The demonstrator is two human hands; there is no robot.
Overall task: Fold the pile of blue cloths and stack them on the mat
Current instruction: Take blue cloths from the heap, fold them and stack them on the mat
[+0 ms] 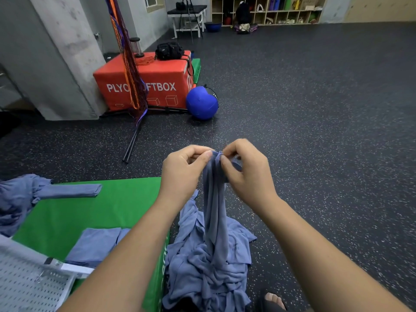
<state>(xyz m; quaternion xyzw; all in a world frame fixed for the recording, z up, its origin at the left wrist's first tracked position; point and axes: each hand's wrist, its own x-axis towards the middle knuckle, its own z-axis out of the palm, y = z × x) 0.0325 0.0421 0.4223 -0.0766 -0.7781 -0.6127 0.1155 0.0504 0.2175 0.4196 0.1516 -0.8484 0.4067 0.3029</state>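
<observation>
Head view: both hands raised over the floor [315, 131], sharing one blue cloth [215, 199] at its top edge. Cloth hangs straight down in a narrow bunch of soft folds, its lower end running into the pile of cloths [209, 273], which lies heaped on the floor just beside the right edge of the green mat [90, 210]. Judged as thin, light and limp: no stiffness, will sag and twist wherever unsupported, not fragile, some risk of dragging neighbours up from the pile. Best hold looks to be the hem or two adjacent corners, so it can be spread flat before creasing. Left hand [182, 170]: fingers curled, thumb and forefinger closed tight on the gathered top edge. Right hand [245, 174]: same narrow pinch on the edge right next to it, fingertips of the two hands almost touching; a little cloth also bunches under its palm. Neither hand is wide; both hold only this cloth. On the mat: a folded cloth [96, 244] lying flat near the front, a long folded strip [74, 190] farther back, and a crumpled cloth [15, 199] at the left edge. Whether the pinches sit on true corners I cannot tell, the edge being bunched.
</observation>
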